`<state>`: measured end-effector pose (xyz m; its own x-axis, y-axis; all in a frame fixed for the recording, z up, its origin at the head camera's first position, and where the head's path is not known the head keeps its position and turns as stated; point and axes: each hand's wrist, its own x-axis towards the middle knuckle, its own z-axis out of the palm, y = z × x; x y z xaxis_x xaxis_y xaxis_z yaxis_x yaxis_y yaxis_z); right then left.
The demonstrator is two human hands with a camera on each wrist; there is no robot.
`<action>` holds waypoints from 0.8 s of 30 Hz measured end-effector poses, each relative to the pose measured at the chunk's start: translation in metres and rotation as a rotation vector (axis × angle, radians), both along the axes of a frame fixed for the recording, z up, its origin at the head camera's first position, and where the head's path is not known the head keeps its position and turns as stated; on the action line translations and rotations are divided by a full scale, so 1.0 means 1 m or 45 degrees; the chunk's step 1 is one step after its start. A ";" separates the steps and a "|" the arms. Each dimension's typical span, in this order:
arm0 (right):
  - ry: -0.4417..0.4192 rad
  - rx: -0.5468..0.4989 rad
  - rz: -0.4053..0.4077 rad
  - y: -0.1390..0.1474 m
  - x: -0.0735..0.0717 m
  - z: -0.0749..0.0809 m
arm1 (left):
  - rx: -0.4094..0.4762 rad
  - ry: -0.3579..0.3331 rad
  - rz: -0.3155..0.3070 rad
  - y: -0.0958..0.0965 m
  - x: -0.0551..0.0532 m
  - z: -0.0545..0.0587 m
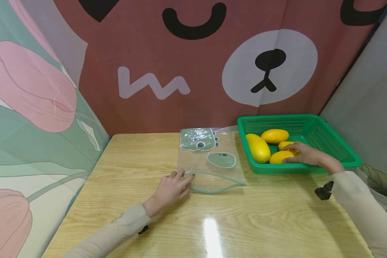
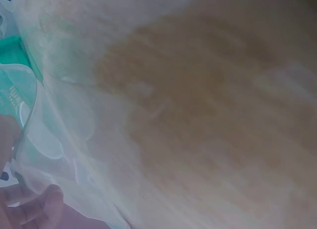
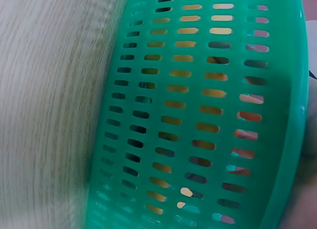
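Note:
A clear zip bag [image 1: 221, 172] with a green cartoon print lies flat on the table, its green-edged mouth parted toward me. My left hand [image 1: 170, 189] holds the left end of that mouth. In the left wrist view, fingers [image 2: 37, 209] curl at the bag's edge [image 2: 74, 189]. My right hand [image 1: 304, 154] reaches over the near rim of a green basket [image 1: 333, 143]. Its fingers and thumb curl round a yellow mango [image 1: 280, 157] at the front. Another mango [image 1: 285, 144] lies just behind, partly covered by the fingers. The basket's side hides the right fingers in the right wrist view.
Two more mangoes, one at the basket's left [image 1: 258, 148] and one at its back [image 1: 275, 136], lie beside the held one. The basket stands at the wooden table's [image 1: 245, 222] back right. A bear-print cloth [image 1: 148, 114] hangs behind the table.

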<state>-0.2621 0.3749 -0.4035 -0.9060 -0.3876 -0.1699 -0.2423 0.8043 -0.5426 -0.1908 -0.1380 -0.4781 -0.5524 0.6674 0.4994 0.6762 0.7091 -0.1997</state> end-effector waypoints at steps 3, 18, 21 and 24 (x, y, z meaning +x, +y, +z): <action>-0.005 0.005 -0.034 0.000 -0.001 0.000 | -0.002 0.013 -0.004 0.000 0.000 0.000; 0.047 0.031 -0.003 0.010 -0.004 -0.004 | -0.021 -0.029 0.016 0.001 -0.001 -0.001; 0.093 0.083 -0.020 0.011 -0.002 -0.004 | -0.022 -0.026 0.017 0.001 0.000 -0.001; 0.135 0.110 -0.029 0.013 -0.002 -0.005 | -0.019 -0.016 0.017 0.002 0.000 0.000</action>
